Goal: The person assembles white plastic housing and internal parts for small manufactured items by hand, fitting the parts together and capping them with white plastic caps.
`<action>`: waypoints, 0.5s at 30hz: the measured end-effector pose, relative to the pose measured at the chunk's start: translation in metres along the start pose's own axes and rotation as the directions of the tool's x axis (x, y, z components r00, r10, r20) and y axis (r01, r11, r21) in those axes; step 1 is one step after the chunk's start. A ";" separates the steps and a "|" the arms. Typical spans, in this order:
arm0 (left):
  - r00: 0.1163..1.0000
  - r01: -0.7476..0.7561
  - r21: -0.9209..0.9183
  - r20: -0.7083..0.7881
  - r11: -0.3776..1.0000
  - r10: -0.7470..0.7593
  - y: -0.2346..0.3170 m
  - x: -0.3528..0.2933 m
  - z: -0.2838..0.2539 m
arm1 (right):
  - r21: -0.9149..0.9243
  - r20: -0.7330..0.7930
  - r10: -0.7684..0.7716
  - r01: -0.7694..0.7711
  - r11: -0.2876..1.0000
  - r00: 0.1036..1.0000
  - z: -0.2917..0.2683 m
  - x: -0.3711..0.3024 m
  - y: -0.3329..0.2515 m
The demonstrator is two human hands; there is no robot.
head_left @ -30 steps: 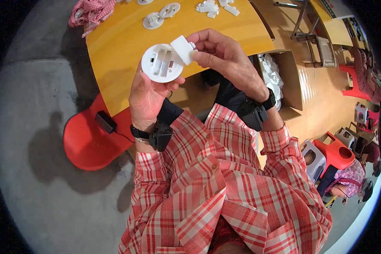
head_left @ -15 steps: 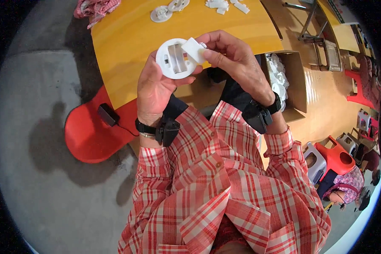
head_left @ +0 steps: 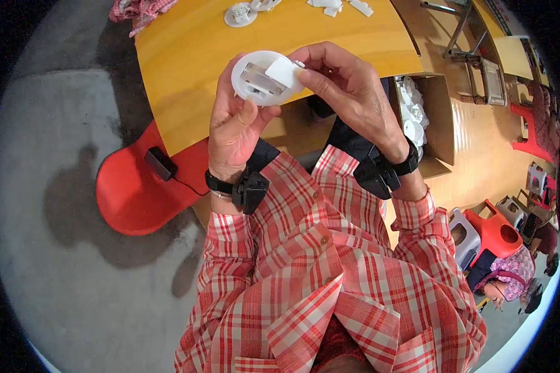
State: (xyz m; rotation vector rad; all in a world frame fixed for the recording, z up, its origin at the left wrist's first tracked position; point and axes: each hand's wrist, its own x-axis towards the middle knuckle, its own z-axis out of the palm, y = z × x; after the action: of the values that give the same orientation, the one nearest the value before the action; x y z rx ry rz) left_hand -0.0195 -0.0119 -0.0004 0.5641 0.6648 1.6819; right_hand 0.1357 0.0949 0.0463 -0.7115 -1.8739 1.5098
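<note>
My left hand [head_left: 235, 127] grips a round white plastic housing [head_left: 240, 73] by its edge, above the near side of the yellow table. A rectangular recess, much like a battery compartment, faces up in it. Between the thumb and fingers of my right hand [head_left: 348, 84] is a small white rectangular cover [head_left: 284, 73]. The cover overlaps the right part of the housing and hides that end of the recess. Whether the two parts touch cannot be made out.
On the yellow table [head_left: 186, 62] lie a round white part [head_left: 240, 15] and several flat white pieces [head_left: 361, 7]. A cardboard box [head_left: 438, 118] of white parts stands at right. A red seat [head_left: 127, 193] with a black adapter [head_left: 160, 164] is at left. Another person [head_left: 507, 273] is at far right.
The housing has turned and tilted in my left hand, so its recess now slants. The cover, still in my right hand, lies over the upper right of the housing.
</note>
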 end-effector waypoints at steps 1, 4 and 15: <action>1.000 0.000 0.056 -0.024 0.998 0.002 0.002 0.000 0.002 | -0.031 -0.005 -0.013 0.013 0.999 1.000 0.000 0.000 -0.001; 0.996 0.023 0.055 -0.082 0.998 -0.018 0.004 0.002 0.013 | -0.101 -0.076 -0.015 0.007 0.995 0.997 0.000 0.000 -0.001; 0.997 -0.037 0.276 -0.051 0.960 0.053 0.001 -0.001 0.021 | -0.361 -0.181 -0.188 0.113 0.926 0.965 0.003 -0.001 -0.004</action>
State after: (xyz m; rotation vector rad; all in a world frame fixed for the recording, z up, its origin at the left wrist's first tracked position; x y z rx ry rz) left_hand -0.0058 -0.0101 0.0156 0.7332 0.9436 1.6640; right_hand 0.1336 0.0916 0.0497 -0.8295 -1.9986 0.9713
